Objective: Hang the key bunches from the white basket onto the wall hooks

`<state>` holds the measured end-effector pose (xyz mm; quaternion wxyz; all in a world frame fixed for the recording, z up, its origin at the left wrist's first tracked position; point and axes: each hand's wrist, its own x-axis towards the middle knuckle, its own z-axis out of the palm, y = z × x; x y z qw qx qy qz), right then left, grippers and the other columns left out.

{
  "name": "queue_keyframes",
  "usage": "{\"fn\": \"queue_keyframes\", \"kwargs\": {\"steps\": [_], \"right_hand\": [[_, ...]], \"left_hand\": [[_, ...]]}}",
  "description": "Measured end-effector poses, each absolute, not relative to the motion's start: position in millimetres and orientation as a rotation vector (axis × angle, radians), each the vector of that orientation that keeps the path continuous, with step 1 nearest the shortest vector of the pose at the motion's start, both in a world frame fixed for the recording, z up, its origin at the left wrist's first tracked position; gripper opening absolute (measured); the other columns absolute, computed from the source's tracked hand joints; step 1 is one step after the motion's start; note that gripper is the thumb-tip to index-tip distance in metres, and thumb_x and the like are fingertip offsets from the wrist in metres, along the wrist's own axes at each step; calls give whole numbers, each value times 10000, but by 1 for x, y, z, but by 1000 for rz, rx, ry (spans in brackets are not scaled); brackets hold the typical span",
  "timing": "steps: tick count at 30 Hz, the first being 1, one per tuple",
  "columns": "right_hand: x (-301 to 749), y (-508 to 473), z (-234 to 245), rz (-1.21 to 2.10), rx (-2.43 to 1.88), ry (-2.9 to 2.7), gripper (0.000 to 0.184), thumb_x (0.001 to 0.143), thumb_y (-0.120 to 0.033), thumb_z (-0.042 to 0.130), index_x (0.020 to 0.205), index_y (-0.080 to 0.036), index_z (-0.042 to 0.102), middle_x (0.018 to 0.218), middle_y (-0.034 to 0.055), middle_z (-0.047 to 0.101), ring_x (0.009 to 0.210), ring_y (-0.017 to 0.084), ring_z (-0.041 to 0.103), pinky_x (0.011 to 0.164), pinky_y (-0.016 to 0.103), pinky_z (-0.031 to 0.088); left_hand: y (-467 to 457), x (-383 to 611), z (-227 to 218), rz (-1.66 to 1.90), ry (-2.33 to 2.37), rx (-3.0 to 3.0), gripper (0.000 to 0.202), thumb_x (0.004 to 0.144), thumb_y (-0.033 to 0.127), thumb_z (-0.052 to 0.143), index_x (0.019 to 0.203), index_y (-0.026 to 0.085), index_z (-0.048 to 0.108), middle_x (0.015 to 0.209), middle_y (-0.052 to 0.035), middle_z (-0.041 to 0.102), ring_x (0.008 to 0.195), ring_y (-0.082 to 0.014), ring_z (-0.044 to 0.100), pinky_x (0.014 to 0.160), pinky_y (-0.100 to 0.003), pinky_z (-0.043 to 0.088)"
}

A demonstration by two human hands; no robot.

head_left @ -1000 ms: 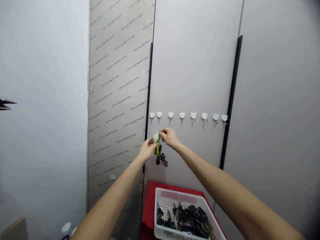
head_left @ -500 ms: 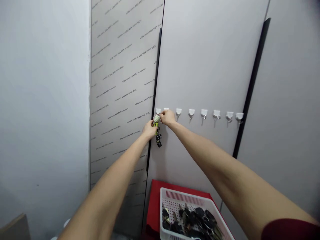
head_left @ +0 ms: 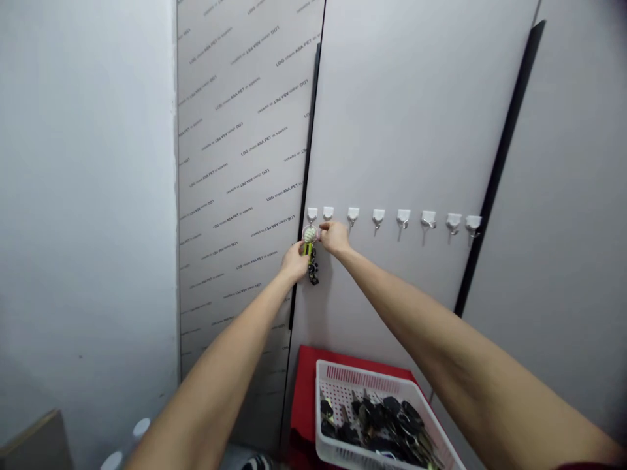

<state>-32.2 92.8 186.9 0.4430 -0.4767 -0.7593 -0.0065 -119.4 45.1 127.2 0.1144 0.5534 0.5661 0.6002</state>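
Note:
A keychain (head_left: pixel 310 235) with a pale round charm, a yellow-green strap and dark pieces dangling below hangs just under the leftmost white hook (head_left: pixel 312 214) on the cabinet door. From the lower left, my left hand (head_left: pixel 295 262) is closed on the strap. My right hand (head_left: pixel 336 238) is at the charm's right edge, thumb and forefinger curled together on its pinkish rim. Whether the ring is seated over the hook's metal part is too small to tell. Just above my right hand is the second hook (head_left: pixel 328 213).
More white hooks (head_left: pixel 403 217) run rightward in a row. Below, a white plastic basket (head_left: pixel 372 375) of many keys (head_left: pixel 386 418) stands on a red surface (head_left: pixel 304 391). Dark vertical handle strips (head_left: pixel 499 170) edge the door. A white wall (head_left: pixel 88 196) is at left.
My right hand has drawn slightly right and down from the hook, uncovering the second hook and more of the charm. My left hand stays on the strap. The view has shifted slightly.

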Motion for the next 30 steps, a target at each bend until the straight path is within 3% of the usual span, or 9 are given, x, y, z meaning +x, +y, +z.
{"fn": "queue_keyframes", "kwargs": {"steps": [4, 9, 13, 17, 23, 26, 30], "right_hand": [[7, 73, 132, 67, -1199, -1945, 299, 664, -142, 353, 896, -137, 542, 773, 35, 595, 663, 84, 534, 651, 183, 384], [72, 34, 16, 340, -1317, -2188, 261, 652, -198, 377, 766, -93, 587, 619, 61, 603, 580, 117, 532, 587, 206, 389], [112, 13, -50, 434, -1364, -2285, 244, 628, -178, 375, 733, -126, 588, 720, 55, 606, 663, 130, 530, 616, 211, 380], [129, 5, -69, 235, -1444, -2374, 291, 593, -225, 424, 839, -166, 567, 881, 68, 565, 844, 187, 471, 742, 286, 325], [130, 5, -65, 200, -1499, -2536, 338, 572, -230, 451, 901, -235, 530, 926, 52, 540, 870, 221, 440, 721, 334, 308], [129, 6, -67, 184, -1499, -2514, 315, 563, -228, 480, 873, -235, 535, 910, 48, 547, 859, 217, 443, 710, 319, 305], [129, 5, -71, 194, -1500, -2363, 256, 560, -277, 512, 805, -208, 536, 808, 48, 571, 797, 203, 466, 670, 289, 310]], "left_hand": [[23, -100, 73, 1714, 1645, 1572, 330, 639, 101, 417, 968, 125, 440, 940, -69, 529, 815, -101, 495, 730, -206, 370], [-14, -55, -25, 1428, 1595, 1631, 239, 610, 84, 434, 833, 99, 518, 836, -77, 571, 749, -108, 512, 705, -214, 386], [-31, -28, -69, 1109, 1713, 1911, 257, 614, 139, 436, 857, 153, 518, 887, -49, 556, 819, -130, 486, 740, -243, 359], [-35, -18, -74, 630, 1798, 2273, 266, 619, 241, 444, 871, 200, 521, 919, -45, 553, 890, -183, 457, 792, -319, 299], [-31, -13, -62, 261, 1856, 2314, 251, 635, 333, 409, 802, 206, 546, 861, -54, 577, 826, -190, 494, 744, -315, 309], [-32, -10, -58, 192, 1885, 2298, 206, 644, 314, 399, 711, 207, 562, 757, -43, 602, 772, -184, 513, 724, -304, 310], [-36, -10, -62, 353, 1926, 2298, 208, 668, 310, 375, 673, 204, 554, 706, -38, 602, 737, -178, 517, 684, -275, 315]]}}
